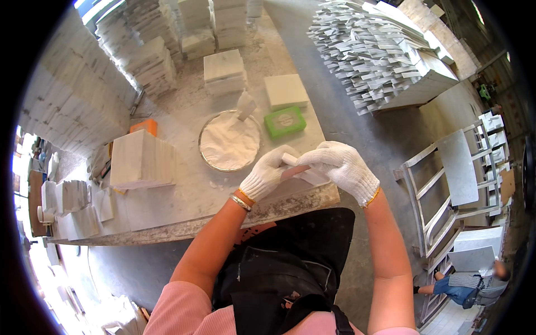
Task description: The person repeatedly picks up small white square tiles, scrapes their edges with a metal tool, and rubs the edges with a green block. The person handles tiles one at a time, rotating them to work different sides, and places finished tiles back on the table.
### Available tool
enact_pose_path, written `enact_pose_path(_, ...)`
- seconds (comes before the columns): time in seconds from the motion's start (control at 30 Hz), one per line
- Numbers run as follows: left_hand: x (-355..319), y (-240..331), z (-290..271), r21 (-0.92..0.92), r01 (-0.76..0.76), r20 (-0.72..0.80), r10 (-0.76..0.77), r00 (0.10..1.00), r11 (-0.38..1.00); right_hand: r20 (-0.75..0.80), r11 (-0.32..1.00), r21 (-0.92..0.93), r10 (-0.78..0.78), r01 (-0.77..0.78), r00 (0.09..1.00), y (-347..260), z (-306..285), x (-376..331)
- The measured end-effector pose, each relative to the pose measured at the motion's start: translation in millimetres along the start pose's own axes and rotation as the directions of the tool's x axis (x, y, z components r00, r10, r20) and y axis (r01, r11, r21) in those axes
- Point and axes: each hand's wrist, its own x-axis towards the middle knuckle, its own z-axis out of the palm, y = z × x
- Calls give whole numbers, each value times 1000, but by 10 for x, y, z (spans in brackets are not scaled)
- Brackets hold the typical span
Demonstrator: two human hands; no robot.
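Observation:
My left hand (265, 172) and my right hand (345, 167), both in white knit gloves, meet over the near right corner of the worktable (195, 209). Between them they grip a thin white stone tile (315, 178), mostly hidden by the fingers. A reddish-brown strip (295, 171) shows between the gloves; whether it is a bare finger or a separate piece, I cannot tell. Just beyond my left hand stands a round metal-rimmed bowl (202, 149) of white powder or paste. A pale scraper (245, 105) leans in it. A green box (285, 121) lies right of the bowl.
White tile stacks (224, 70) stand at the back, left and beside a cream block (285, 91). A tile block (139, 159) sits left of the bowl, an orange object (144, 127) behind it. A piled pallet (379, 61), metal rack (430, 190) and another person (463, 287) are to the right.

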Motion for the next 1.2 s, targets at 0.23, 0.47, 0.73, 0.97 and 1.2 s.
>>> enact_pose_path(0.23,-25,-160,-39,13,-70,-24,71,997,997,-1,996,50,79,-79,997,-49,-136,-258)
enact_pose_path(0.47,-9,-61,-15,115,-96,-14,98,995,989,-101,998,51,49,-44,994,-15,-108,-287)
enact_pose_path(0.73,-15,-254,-36,97,-51,-69,58,996,994,-185,972,141,211,-187,960,-203,17,-405)
enact_pose_path(0.97,-55,-170,10,32,-42,-54,44,998,999,-378,958,144,285,-249,881,-277,267,-520)
enact_pose_path(1.2,-71,-166,13,51,-95,-67,98,993,994,-490,923,189,384,-334,783,-377,473,-566)
